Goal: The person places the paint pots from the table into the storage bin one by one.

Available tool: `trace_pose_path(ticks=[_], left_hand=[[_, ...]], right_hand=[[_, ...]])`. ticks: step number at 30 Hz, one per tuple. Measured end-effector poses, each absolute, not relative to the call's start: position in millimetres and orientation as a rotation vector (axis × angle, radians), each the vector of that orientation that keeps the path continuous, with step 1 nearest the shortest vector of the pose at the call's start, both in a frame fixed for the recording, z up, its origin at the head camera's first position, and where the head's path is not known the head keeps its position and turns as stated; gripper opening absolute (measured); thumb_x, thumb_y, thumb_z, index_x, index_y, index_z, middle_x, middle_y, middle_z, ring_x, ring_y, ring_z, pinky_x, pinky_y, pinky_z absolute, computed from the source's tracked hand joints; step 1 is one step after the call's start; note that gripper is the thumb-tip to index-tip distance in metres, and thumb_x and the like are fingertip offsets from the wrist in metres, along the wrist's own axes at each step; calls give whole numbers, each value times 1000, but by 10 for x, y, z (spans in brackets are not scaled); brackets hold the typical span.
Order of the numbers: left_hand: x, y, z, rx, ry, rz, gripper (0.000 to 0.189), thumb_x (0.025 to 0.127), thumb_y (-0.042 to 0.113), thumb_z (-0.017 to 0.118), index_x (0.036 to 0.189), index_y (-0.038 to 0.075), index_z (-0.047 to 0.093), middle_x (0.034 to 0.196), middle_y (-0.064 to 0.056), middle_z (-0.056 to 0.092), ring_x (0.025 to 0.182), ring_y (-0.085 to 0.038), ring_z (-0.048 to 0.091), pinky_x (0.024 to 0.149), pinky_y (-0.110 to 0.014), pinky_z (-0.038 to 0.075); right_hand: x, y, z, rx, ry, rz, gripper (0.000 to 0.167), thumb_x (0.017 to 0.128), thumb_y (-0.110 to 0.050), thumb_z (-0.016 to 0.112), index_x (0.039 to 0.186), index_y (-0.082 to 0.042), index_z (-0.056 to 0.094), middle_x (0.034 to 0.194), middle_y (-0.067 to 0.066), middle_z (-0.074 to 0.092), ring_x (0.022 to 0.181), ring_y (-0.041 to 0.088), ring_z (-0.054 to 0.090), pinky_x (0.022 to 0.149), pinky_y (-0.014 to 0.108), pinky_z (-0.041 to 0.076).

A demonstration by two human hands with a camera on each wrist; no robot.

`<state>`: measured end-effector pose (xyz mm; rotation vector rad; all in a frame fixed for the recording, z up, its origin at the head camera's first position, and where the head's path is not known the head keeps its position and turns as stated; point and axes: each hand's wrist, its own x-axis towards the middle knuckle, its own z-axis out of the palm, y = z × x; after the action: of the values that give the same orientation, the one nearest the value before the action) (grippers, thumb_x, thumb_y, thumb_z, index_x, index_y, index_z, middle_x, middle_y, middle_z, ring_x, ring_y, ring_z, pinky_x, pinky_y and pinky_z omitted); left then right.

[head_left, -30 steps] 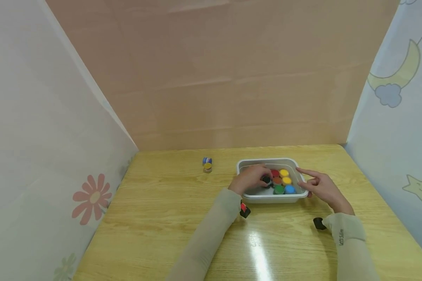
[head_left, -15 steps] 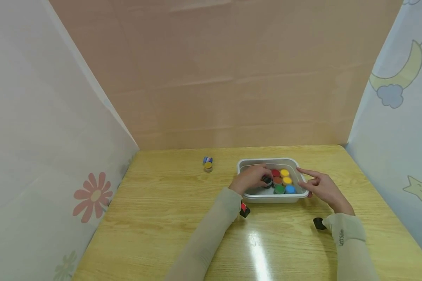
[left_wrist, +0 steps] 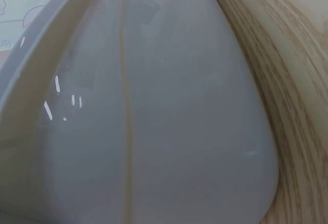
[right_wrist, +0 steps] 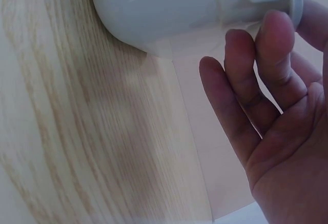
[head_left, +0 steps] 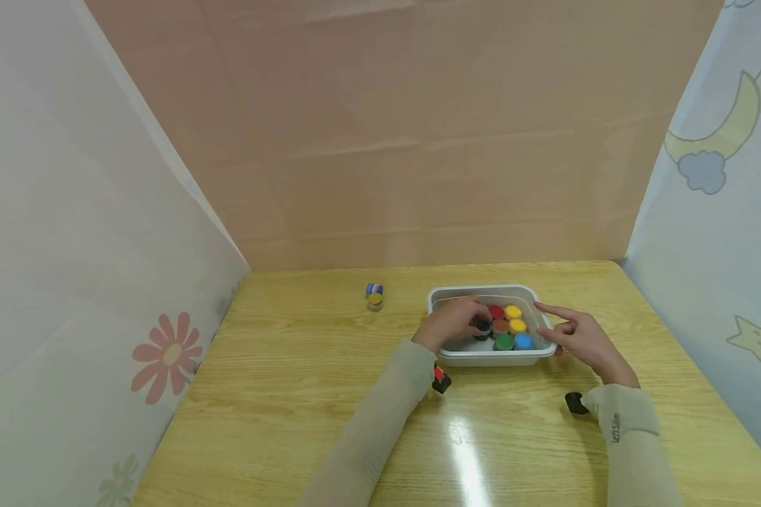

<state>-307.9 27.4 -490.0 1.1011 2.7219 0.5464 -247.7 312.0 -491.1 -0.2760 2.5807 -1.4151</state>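
A white plastic tray (head_left: 491,360) stands on the wooden table, holding several small round pots with coloured lids. My left hand (head_left: 453,322) reaches over its left side and pinches a black-lidded pot (head_left: 482,327) inside it. Beside that pot are a brown-lidded pot (head_left: 500,326), a green-lidded pot (head_left: 503,342), a dark red-lidded pot (head_left: 496,312), two yellow-lidded pots (head_left: 517,326) and a blue-lidded pot (head_left: 523,341). My right hand (head_left: 585,343) grips the tray's right rim, fingers bent outside the wall in the right wrist view. The left wrist view shows only the tray's outer wall (left_wrist: 195,106) and table.
Left of the tray, towards the table's back, a yellow-lidded pot (head_left: 375,302) stands by a blue pot (head_left: 374,289) lying on its side. A brown paper wall (head_left: 418,176) rises behind the table. Patterned white sheets (head_left: 704,246) flank both sides.
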Motion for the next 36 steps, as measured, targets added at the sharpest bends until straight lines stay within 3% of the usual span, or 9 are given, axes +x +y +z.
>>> trace_pose_path(ticks=[7, 16, 24, 28, 31, 36], left_hand=[[-3047, 266, -4894, 1091, 2729, 511, 34, 94, 21, 77, 128, 20, 73, 129, 6, 63, 121, -7, 60, 108, -19, 46], [-3041, 262, -4908, 1082, 2729, 549, 32, 95, 23, 77, 127, 21, 73, 128, 8, 64, 116, -5, 60, 105, -19, 47], [-3060, 229, -4895, 1000, 2807, 943, 28, 100, 36, 69, 123, 20, 72, 114, 6, 63, 94, -2, 60, 81, -11, 50], [-3026, 150, -4852, 932, 2848, 1181, 24, 102, 30, 67, 124, 20, 72, 115, 7, 63, 95, 0, 62, 82, -10, 50], [-3003, 11, -4833, 829, 2890, 1338, 25, 103, 26, 67, 127, 20, 72, 120, 5, 65, 101, -4, 64, 89, -16, 53], [-3030, -344, -4869, 567, 2989, 1588, 28, 102, 21, 68, 129, 20, 71, 122, -1, 67, 112, -17, 63, 97, -40, 56]], right_hand=[[-2468, 3109, -4944, -275, 2565, -1430, 65, 102, -32, 68, 157, -8, 43, 60, 12, 62, 61, 36, 63, 68, 34, 51], [-2471, 3118, -4967, -270, 2564, -1428, 66, 102, -32, 68, 158, -8, 43, 59, 10, 61, 61, 35, 63, 67, 34, 51], [-2478, 3118, -4918, -273, 2586, -1399, 65, 102, -29, 67, 158, -8, 41, 61, 16, 63, 60, 32, 63, 64, 34, 49], [-2480, 3127, -4921, -254, 2588, -1402, 66, 102, -31, 68, 158, -9, 42, 62, 16, 63, 60, 33, 63, 66, 34, 49], [-2483, 3128, -4937, -254, 2579, -1406, 66, 102, -32, 68, 158, -9, 42, 62, 16, 64, 61, 34, 63, 68, 33, 50], [-2476, 3128, -4930, -263, 2584, -1413, 65, 102, -32, 68, 158, -9, 43, 62, 16, 63, 61, 35, 63, 67, 34, 50]])
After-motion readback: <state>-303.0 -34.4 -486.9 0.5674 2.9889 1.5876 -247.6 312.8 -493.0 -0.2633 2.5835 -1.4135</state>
